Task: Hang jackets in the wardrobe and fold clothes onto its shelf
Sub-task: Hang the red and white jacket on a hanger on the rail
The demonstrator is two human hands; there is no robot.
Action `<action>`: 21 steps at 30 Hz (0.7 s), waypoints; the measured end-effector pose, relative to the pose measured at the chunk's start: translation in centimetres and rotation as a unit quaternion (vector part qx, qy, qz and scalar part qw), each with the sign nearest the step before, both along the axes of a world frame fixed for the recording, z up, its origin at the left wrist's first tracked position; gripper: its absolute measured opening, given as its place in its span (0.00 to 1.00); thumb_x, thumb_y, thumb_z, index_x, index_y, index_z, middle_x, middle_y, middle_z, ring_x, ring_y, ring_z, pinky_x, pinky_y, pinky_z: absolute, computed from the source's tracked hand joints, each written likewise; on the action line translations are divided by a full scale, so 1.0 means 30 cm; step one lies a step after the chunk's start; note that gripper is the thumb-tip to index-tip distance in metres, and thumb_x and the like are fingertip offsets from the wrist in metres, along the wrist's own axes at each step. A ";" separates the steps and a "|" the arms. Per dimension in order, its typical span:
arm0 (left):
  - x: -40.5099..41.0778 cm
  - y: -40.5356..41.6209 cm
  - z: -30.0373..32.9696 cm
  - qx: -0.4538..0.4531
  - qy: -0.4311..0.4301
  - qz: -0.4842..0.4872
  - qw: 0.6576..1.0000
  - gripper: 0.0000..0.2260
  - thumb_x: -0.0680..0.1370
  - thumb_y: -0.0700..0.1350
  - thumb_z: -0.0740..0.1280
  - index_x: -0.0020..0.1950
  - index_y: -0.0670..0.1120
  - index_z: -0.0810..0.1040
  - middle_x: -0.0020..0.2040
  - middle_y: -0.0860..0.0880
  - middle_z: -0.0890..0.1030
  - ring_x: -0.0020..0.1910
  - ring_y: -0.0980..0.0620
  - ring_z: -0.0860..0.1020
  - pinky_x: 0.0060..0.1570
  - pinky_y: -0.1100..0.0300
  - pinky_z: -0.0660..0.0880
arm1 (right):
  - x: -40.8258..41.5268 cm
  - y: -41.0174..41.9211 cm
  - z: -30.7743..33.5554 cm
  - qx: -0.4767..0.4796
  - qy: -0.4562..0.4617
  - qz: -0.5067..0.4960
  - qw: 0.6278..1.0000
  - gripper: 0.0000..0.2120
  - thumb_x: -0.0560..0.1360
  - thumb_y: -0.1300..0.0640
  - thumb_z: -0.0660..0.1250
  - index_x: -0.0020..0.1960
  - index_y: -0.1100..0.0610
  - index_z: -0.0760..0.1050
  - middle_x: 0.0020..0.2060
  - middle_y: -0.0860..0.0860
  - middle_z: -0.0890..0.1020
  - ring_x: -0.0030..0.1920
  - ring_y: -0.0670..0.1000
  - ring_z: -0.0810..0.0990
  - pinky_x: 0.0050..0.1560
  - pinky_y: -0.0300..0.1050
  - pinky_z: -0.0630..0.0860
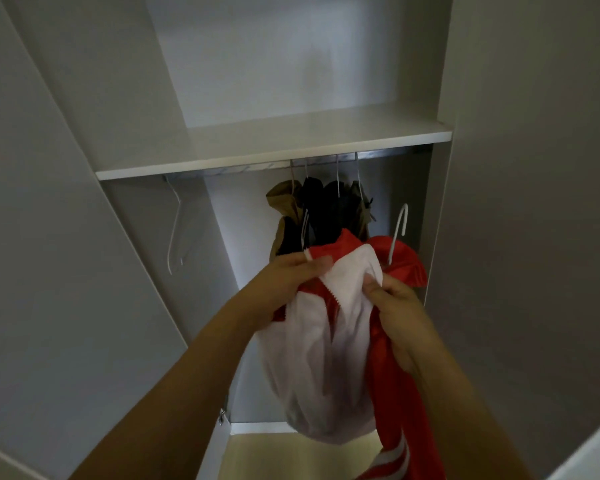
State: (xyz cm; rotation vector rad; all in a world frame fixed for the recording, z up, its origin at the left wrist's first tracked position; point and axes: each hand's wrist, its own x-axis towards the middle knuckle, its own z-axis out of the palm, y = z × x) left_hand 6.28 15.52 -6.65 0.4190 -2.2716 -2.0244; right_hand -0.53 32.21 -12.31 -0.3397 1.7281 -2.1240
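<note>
A red jacket with a white lining (pixel 329 358) hangs in front of me on a white hanger (pixel 398 233), whose hook sticks up free below the rail. My left hand (pixel 291 278) pinches the jacket's left front edge near the collar. My right hand (pixel 395 306) grips the right front edge. A red sleeve with white stripes (pixel 395 445) trails down at the lower right. Behind the jacket, several dark and tan jackets (pixel 326 213) hang on the wardrobe rail (pixel 388 154).
The white wardrobe shelf (pixel 274 147) runs above the rail. An empty white hanger (pixel 175 230) hangs at the rail's left end. Open wardrobe doors (pixel 66 271) stand on both sides. The wardrobe's pale floor (pixel 291 452) shows below.
</note>
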 end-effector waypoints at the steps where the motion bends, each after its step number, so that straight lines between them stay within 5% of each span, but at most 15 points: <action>1: -0.011 -0.001 0.004 -0.063 0.026 0.031 0.997 0.10 0.77 0.53 0.69 0.55 0.50 0.82 0.46 0.48 0.85 0.47 0.47 0.84 0.52 0.50 0.80 | 0.001 0.000 -0.005 0.014 0.006 0.000 1.000 0.06 0.78 0.51 0.66 0.52 0.49 0.81 0.48 0.51 0.85 0.49 0.53 0.83 0.52 0.50 0.80; 4: -0.023 -0.013 0.040 -0.309 0.070 0.014 0.948 0.05 0.80 0.49 0.64 0.50 0.56 0.80 0.44 0.53 0.83 0.45 0.53 0.81 0.50 0.57 0.77 | -0.004 0.016 -0.024 0.039 0.030 0.000 0.999 0.11 0.75 0.56 0.69 0.54 0.44 0.80 0.54 0.53 0.82 0.52 0.55 0.82 0.54 0.54 0.79; 7: -0.008 -0.031 0.101 -0.522 0.053 -0.123 0.842 0.08 0.81 0.53 0.62 0.42 0.64 0.72 0.38 0.64 0.77 0.40 0.65 0.76 0.42 0.66 0.69 | -0.018 0.050 -0.022 0.006 0.045 0.008 0.999 0.31 0.74 0.59 0.69 0.64 0.27 0.67 0.62 0.49 0.76 0.58 0.55 0.78 0.60 0.58 0.76; 9: -0.001 -0.034 0.135 -0.585 0.054 -0.186 0.787 0.07 0.81 0.54 0.61 0.45 0.65 0.71 0.38 0.67 0.74 0.40 0.69 0.73 0.42 0.70 0.65 | -0.026 0.061 -0.013 0.009 0.072 0.039 0.997 0.35 0.75 0.58 0.69 0.65 0.22 0.61 0.62 0.48 0.75 0.59 0.52 0.77 0.61 0.54 0.75; 12: 0.002 -0.016 0.165 -0.653 0.110 -0.217 0.717 0.05 0.81 0.54 0.61 0.51 0.59 0.76 0.39 0.62 0.77 0.36 0.63 0.73 0.41 0.66 0.67 | -0.015 0.050 0.002 0.025 0.113 0.101 0.988 0.31 0.71 0.59 0.68 0.64 0.28 0.70 0.56 0.49 0.80 0.54 0.47 0.81 0.56 0.44 0.77; 15: 0.020 -0.001 0.178 -0.690 0.220 -0.214 0.656 0.08 0.80 0.54 0.61 0.51 0.56 0.79 0.38 0.58 0.80 0.32 0.62 0.72 0.34 0.70 0.63 | 0.003 0.027 0.006 0.042 0.144 0.118 0.982 0.24 0.72 0.64 0.70 0.61 0.41 0.78 0.53 0.45 0.81 0.56 0.47 0.80 0.58 0.44 0.77; 18: 0.033 0.002 0.178 -0.704 0.226 -0.199 0.644 0.12 0.80 0.56 0.58 0.48 0.54 0.79 0.38 0.57 0.79 0.33 0.60 0.75 0.34 0.70 0.66 | 0.010 0.012 0.004 0.072 0.159 0.091 0.980 0.07 0.71 0.57 0.74 0.48 0.50 0.82 0.43 0.43 0.82 0.49 0.48 0.82 0.55 0.48 0.78; 21: 0.026 -0.007 0.150 -0.661 0.184 -0.109 0.720 0.09 0.79 0.54 0.65 0.43 0.50 0.76 0.31 0.56 0.73 0.29 0.60 0.71 0.32 0.66 0.64 | 0.022 0.002 -0.004 0.042 0.145 0.045 0.987 0.16 0.73 0.50 0.72 0.45 0.65 0.77 0.40 0.62 0.79 0.44 0.63 0.79 0.52 0.60 0.77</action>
